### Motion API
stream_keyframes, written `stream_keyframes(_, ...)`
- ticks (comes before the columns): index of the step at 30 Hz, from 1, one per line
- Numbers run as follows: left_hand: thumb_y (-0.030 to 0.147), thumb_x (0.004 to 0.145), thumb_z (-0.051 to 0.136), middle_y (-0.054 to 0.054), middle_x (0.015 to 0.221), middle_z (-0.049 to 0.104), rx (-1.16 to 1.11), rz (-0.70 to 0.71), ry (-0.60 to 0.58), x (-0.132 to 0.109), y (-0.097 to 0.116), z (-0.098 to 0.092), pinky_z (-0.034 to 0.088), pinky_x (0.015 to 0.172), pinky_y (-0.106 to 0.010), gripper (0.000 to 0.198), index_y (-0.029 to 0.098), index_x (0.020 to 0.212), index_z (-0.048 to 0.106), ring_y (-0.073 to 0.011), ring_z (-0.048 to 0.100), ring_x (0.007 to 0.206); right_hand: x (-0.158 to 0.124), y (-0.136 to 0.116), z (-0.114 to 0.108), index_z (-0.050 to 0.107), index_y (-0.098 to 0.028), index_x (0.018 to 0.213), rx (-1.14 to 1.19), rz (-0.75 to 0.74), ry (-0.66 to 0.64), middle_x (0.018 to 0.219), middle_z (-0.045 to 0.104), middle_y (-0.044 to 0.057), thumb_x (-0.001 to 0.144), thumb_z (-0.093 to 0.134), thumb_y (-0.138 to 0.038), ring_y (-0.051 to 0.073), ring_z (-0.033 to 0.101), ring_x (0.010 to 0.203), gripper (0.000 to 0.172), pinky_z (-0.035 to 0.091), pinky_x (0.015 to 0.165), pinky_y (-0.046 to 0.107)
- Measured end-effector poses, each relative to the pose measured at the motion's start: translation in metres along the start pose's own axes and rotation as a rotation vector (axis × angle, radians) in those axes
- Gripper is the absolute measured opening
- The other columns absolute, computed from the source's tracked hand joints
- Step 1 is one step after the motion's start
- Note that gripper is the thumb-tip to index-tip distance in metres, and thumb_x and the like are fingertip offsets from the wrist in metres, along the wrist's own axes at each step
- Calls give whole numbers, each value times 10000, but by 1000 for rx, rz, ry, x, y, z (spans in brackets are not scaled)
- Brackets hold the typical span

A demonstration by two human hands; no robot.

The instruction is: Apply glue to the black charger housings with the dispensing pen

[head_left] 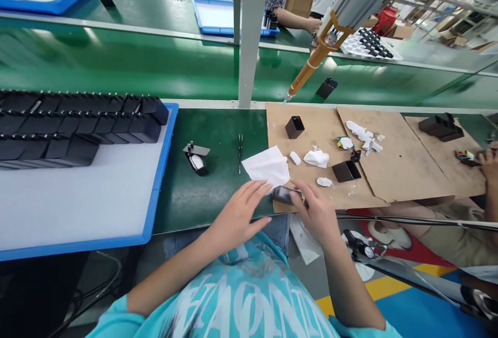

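We're working at the near edge of a green bench (210, 193), w/ the dark box (281, 194) lying flat on the near L corner of the cardboard (397, 167), btwn our hands. Its long axis is running approx L–R, R end slanting a bit toward us; we aren't making out which end is which, as fingers are covering part of it. Our R hand (317, 211) is curving over that R end, thumb & fingers apart; can't tell if it's actually gripping. Our L hand (243, 208) is hovering just L of the box, fingers straight, thumb spread wide. A white sheet (266, 166) is lying just beyond the L fingertips. Farther L, a thin tweezer-like tool (240, 154) is pointing straight away from us, & an opened blk case (199, 168) is showing a white piece inside. Past the box, a 2nd box (342, 172) is lying on its side, open end facing approx R.
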State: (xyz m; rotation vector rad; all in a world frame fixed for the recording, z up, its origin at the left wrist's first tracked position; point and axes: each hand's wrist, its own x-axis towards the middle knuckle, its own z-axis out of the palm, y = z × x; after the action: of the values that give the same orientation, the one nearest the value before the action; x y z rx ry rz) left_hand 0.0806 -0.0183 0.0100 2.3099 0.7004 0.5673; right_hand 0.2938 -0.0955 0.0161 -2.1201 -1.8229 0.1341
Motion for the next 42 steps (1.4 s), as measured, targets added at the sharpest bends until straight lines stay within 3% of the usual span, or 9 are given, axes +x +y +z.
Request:
stream_keyframes(4,147,845,620,-119,1447,465,-62,-12,-44,22,-6,31,406,1106,-518,767,264,1491,223,-302,428,1344,-3,1,-4,595,-269,1218,-47,-27,-137,1055,722,71,898,522,-519,221,693,708,413,427,508,292)
stream_keyframes(9,173,897,547,-96,1423,487,-70,-51,9,16,-13,23,403,1100,-500,625,278,1459,292,-282,446,1310,-25,8,1,573,-228,1188,140,161,177,1043,732,98,879,570,-484,249,710,816,401,518,638,324)
stream_keyframes(12,187,912,538,-94,1404,503,-85,-52,24,12,-17,20,402,1105,-478,570,263,1436,327,-264,455,1295,-33,7,4,603,-229,1140,154,150,136,994,745,90,864,586,-486,251,714,788,377,517,616,321)
stream_keyframes(16,185,905,548,-90,1377,529,-126,-41,45,10,-20,23,420,1092,-467,550,268,1418,366,-259,474,1279,-31,5,2,592,-235,1177,169,225,255,1043,738,95,849,605,-477,263,715,864,408,538,688,335)
stream_keyframes(19,185,909,540,-85,1364,541,-145,-38,71,8,-21,24,425,1090,-457,526,270,1406,389,-252,478,1275,-25,6,2,607,-248,1153,220,218,137,1013,741,82,842,611,-475,269,711,844,386,535,669,345)
stream_keyframes(28,178,912,523,-80,1317,577,-175,-37,80,8,-24,24,431,1076,-463,458,261,1358,454,-251,496,1251,-16,5,10,599,-224,1161,314,271,79,943,731,73,838,618,-474,234,676,734,408,528,657,348)
stream_keyframes(34,179,917,522,-81,1309,586,-188,-27,90,8,-25,25,425,1079,-447,433,243,1341,465,-240,502,1241,-14,4,7,627,-230,1124,400,250,63,1042,722,89,804,655,-456,270,674,896,392,529,767,386)
stream_keyframes(38,201,917,527,-73,1228,631,-247,-62,130,8,-21,22,457,1028,-423,338,243,1252,545,-238,543,1185,-11,-3,10,632,-225,1076,773,443,138,947,725,60,774,690,-455,187,640,687,385,504,624,316)
stream_keyframes(42,297,901,589,-48,987,695,-387,-155,124,14,-10,22,502,882,-360,127,224,973,664,-218,621,974,-4,-23,14,595,-231,1021,1329,634,111,689,664,-13,810,617,-530,53,308,331,367,206,340,234)
